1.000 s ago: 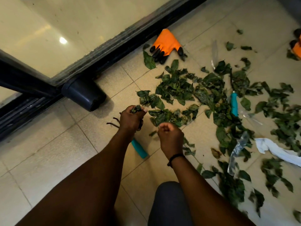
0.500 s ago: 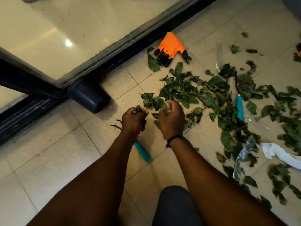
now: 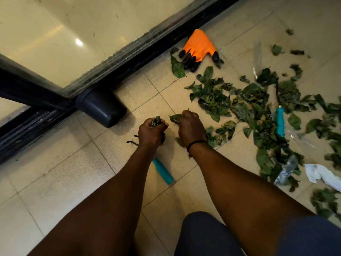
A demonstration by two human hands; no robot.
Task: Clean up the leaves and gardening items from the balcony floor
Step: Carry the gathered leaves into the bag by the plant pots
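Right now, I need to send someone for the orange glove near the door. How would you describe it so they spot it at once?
Follow the dark sliding door track along the tiled floor. The orange glove lies flat beside that track, at the edge of the scattered leaves. It is bright orange with black fingertips, unlike the green leaves around it.

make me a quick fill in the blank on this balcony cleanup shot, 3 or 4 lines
1. The glove lying by the door track is black and ____.
2. The left hand grips a bunch of ____.
3. The handle on the floor under the left forearm is coloured ____.
4. The right hand wears a thin black ____ at the wrist.

Missing words: orange; leaves; teal; band
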